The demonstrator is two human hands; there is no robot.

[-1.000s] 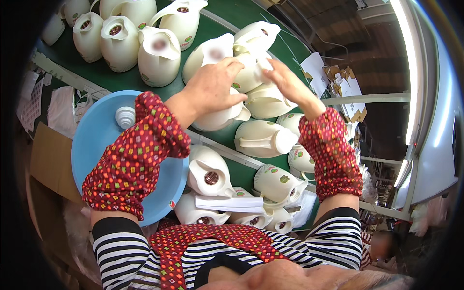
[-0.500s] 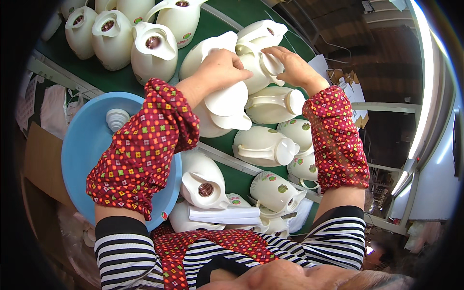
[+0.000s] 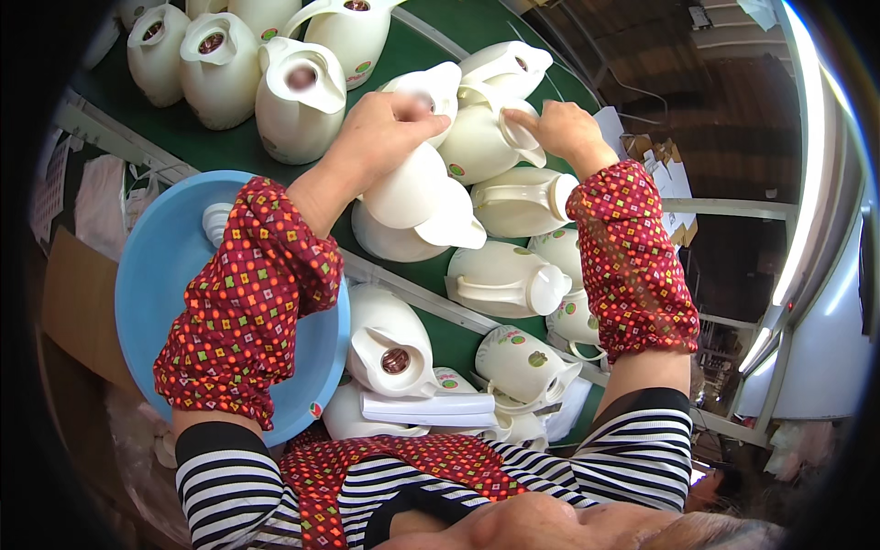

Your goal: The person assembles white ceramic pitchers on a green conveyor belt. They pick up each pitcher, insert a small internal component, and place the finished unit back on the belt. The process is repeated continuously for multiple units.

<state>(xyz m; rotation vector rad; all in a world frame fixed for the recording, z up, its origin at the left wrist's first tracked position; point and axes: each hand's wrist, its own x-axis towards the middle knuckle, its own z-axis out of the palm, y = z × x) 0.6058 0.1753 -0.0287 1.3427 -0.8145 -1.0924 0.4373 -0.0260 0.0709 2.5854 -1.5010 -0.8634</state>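
Observation:
My left hand (image 3: 371, 137) is closed, thumb and fingers pinched, at the upper edge of a smooth white round lid (image 3: 408, 191). The lid overlaps a white spouted jug (image 3: 394, 240); whether it touches the jug is unclear. Just beyond my left hand is another jug with an open mouth (image 3: 440, 82). My right hand (image 3: 566, 130) has curled fingers, the index finger on the rounded top of a cream jug (image 3: 481, 142) with a green-and-red mark. Its grip is partly hidden. A handled jug (image 3: 509, 203) with a round white top lies just nearer.
A blue basin (image 3: 147, 275) with a white ribbed part (image 3: 216, 223) is at left. Several open-mouthed jugs (image 3: 298, 115) line the far left of the green table (image 3: 403, 46). Nearer me are a jug (image 3: 390, 344), decorated jugs (image 3: 513, 357) and a white paper stack (image 3: 426, 406).
My left hand has shifted left with the white lid, uncovering more of the spouted jug. My right hand has moved slightly right, its fingers more curled.

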